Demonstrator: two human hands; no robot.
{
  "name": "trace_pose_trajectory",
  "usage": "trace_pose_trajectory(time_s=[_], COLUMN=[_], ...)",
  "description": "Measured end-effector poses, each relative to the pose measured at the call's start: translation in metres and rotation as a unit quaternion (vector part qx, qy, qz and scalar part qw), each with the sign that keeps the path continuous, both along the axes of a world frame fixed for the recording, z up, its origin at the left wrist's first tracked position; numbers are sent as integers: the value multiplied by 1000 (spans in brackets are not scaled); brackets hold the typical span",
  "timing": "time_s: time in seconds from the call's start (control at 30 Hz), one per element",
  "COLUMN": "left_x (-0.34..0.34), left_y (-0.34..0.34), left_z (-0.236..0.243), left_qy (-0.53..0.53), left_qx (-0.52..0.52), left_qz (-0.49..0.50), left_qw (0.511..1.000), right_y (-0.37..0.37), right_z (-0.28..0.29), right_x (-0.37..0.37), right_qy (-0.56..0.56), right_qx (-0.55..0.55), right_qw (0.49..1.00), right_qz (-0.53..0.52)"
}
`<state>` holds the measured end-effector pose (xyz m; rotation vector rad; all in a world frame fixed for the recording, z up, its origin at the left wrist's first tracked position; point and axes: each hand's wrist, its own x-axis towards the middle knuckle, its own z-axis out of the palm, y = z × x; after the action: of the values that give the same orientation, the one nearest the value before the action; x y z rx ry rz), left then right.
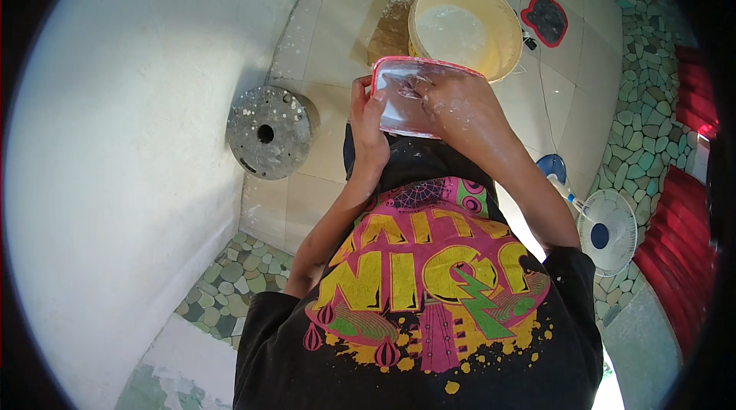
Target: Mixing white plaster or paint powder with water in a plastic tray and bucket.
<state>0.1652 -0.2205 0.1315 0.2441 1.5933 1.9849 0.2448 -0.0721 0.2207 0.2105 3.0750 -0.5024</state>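
My left hand grips the left edge of a shallow rectangular tray with a pink rim, smeared with white paste. My right hand, dusted with white, lies over the tray's right side, its fingers pressed into the paste near the middle. Whether those fingers hold a small tool is hidden. I hold the tray in front of my chest, above a pale yellow bucket with white paste inside on the tiled floor.
A white plastered wall curves along the left. A round grey metal disc lies at its foot. A cardboard piece, a red-rimmed black mat and a white standing fan are on the floor.
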Motion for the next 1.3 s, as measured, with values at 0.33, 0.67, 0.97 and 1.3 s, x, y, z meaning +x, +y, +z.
trace_pose_trajectory(time_s=[0.33,0.67,0.97,1.3], left_x=[1,0,-3,1], left_y=[-5,-3,0,6], left_z=[0,0,5,11], left_qy=[-1,15,32,28], left_qx=[-3,-6,3,16], left_qz=[2,-16,-13,-40], left_qw=[1000,1000,999,999], right_y=[-2,3,2,15], right_z=[3,28,28,26], right_x=[7,16,23,15], right_qy=[-32,-32,-2,-57], right_qx=[-31,-125,-180,-151], right_qw=[999,992,984,985], right_qz=[29,-3,8,-52])
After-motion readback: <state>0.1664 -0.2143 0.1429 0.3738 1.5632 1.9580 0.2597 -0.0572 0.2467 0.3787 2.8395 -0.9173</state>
